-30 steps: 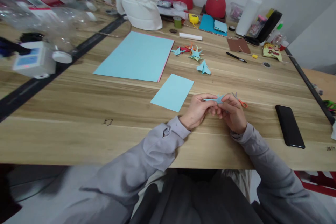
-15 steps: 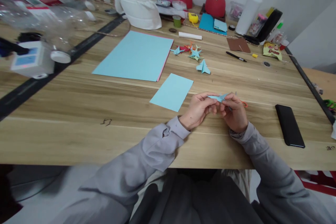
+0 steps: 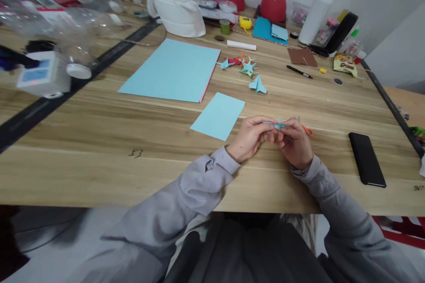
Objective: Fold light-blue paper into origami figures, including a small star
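Between my two hands is a small blue folded paper (image 3: 278, 125), its wings spread sideways and a point sticking up in the middle. My left hand (image 3: 253, 138) pinches its left side between thumb and fingers. On the other side my right hand (image 3: 296, 142) pinches the right wing. Orange-handled scissors (image 3: 308, 131) lie partly hidden behind my right hand. A blue paper sheet (image 3: 218, 116) rests left of my hands. Beyond them sit a blue folded paper plane (image 3: 258, 84) and several small folded paper figures (image 3: 247, 67) in blue, red and orange.
A large blue sheet stack (image 3: 172, 70) lies at left centre. A black phone (image 3: 367, 159) is at the right, a pen (image 3: 299, 71) farther back. Plastic bottles (image 3: 76, 31) and a white box (image 3: 44, 74) crowd the left. A paper roll (image 3: 314, 17) stands at the back.
The folded paper has turned between my fingers: its right wing now lies flatter and a point stands up in the middle. The scissors show more beside my right hand.
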The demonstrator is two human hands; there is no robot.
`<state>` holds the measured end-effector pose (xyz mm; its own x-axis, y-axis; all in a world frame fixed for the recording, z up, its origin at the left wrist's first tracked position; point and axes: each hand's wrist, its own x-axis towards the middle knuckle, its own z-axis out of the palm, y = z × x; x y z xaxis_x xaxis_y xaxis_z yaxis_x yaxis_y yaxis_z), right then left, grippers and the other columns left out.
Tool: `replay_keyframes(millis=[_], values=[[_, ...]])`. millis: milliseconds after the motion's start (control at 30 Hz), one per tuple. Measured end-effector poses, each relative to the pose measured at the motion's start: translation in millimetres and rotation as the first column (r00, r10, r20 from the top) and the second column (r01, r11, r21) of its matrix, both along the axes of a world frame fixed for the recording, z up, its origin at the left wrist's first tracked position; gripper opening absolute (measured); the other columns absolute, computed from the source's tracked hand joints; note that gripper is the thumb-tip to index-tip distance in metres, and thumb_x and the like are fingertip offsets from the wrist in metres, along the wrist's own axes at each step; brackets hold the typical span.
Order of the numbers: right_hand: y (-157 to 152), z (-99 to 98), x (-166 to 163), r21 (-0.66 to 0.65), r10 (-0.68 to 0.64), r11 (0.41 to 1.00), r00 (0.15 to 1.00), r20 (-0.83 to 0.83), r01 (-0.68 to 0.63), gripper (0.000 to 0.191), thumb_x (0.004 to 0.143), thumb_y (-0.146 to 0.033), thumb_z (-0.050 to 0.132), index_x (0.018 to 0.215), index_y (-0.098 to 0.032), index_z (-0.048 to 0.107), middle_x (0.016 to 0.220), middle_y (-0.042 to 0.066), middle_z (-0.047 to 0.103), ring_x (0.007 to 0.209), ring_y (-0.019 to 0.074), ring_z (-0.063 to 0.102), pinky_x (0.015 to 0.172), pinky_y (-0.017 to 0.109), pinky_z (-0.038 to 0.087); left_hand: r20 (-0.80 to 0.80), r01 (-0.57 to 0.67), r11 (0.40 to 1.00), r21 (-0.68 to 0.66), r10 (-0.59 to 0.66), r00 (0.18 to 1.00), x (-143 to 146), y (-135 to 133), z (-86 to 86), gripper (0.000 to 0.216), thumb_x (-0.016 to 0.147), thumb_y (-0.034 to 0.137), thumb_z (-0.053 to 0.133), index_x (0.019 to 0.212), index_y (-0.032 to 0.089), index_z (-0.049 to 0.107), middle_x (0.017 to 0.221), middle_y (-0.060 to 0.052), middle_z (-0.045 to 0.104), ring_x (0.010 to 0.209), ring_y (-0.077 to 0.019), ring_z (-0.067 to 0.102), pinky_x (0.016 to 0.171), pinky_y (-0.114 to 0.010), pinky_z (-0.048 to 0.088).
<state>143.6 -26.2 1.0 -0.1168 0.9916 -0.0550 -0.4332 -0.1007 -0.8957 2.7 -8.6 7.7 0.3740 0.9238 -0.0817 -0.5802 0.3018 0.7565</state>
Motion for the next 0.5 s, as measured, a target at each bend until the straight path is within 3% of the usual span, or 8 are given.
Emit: replay_keyframes(millis=[233,500], values=[[1.8,2.0,2.2,-0.108,0.016,0.994,0.987,-0.157,-0.033,0.014,0.066,-0.014,0.067,0.069,-0.023,0.056,0.049,-0.006,0.059,0.040,0.0092,0.047,0.038,0.019,0.033,0.011,0.009,1.000,-0.026,-0.009,1.000,-1.6,0.3,2.3,0.014,0.061,0.014,0.073,0.074,0.010,0.072,0.058,-0.002,0.068,0.042,-0.0092,0.057,0.043,-0.020,0.043],[3.6,0.2,10.1,-0.042,0.003,0.999,0.996,-0.087,-0.007,0.015,0.068,-0.017,0.067,0.069,-0.022,0.053,0.049,-0.007,0.058,0.038,0.0087,0.047,0.038,0.020,0.033,-0.004,0.006,0.999,0.044,-0.005,1.000,-4.4,2.9,1.0,0.018,0.062,0.017,0.076,0.079,0.011,0.074,0.059,-0.001,0.068,0.042,-0.0099,0.059,0.041,-0.020,0.044]])
